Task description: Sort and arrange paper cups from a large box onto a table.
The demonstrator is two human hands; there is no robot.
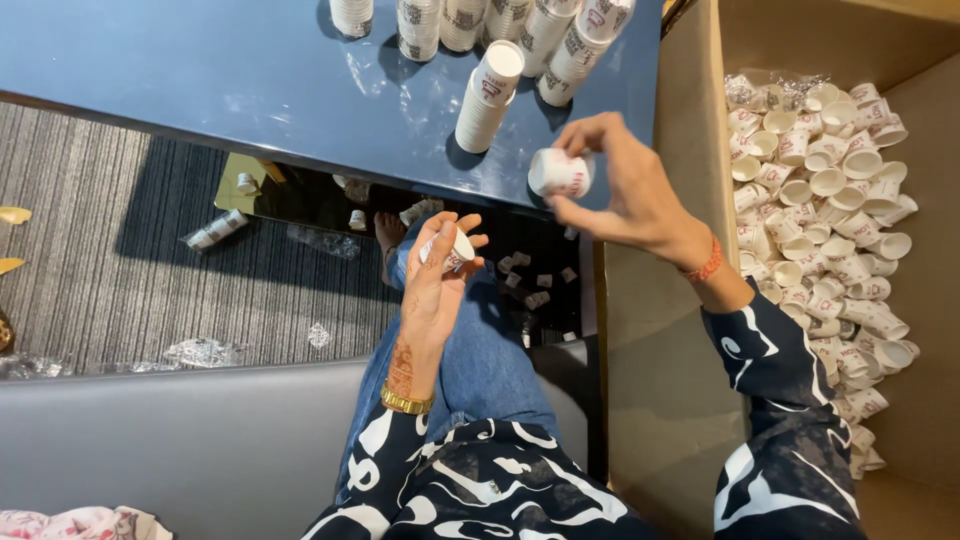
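Floor litter, far left: one short stack of cups (216,230) is lying on its side on the striped carpet (110,200), with a clear plastic wrapper (322,241) lying near it.
Under-table litter: roughly a dozen loose cups (520,280) are lying scattered in shadow; the view is dim there, so the count is uncertain.
Left hand (432,272): it is gripping one small white paper cup (452,250), fingers curling around it, over the person's denim-clad lap (470,360); a gold bangle (406,402) is sitting on the wrist.
Table (250,90): dark blue and glossy, it is carrying seven cup stacks in view.
Leaning stack (488,98): one, standing apart from the others, nearest the hands.
Rear stacks (470,20): six, running along the top edge, partly cut off by the frame.
Right hand (620,185): it is pinching one second cup (558,172) between thumb and fingertips, holding it on its side just above the table's near edge; a red thread band (706,266) is circling the wrist.
Cardboard box (660,330): one, large, standing open just right of the table.
Box contents: one heap of loose cups (830,230), too many for counting, is piling against the far side.
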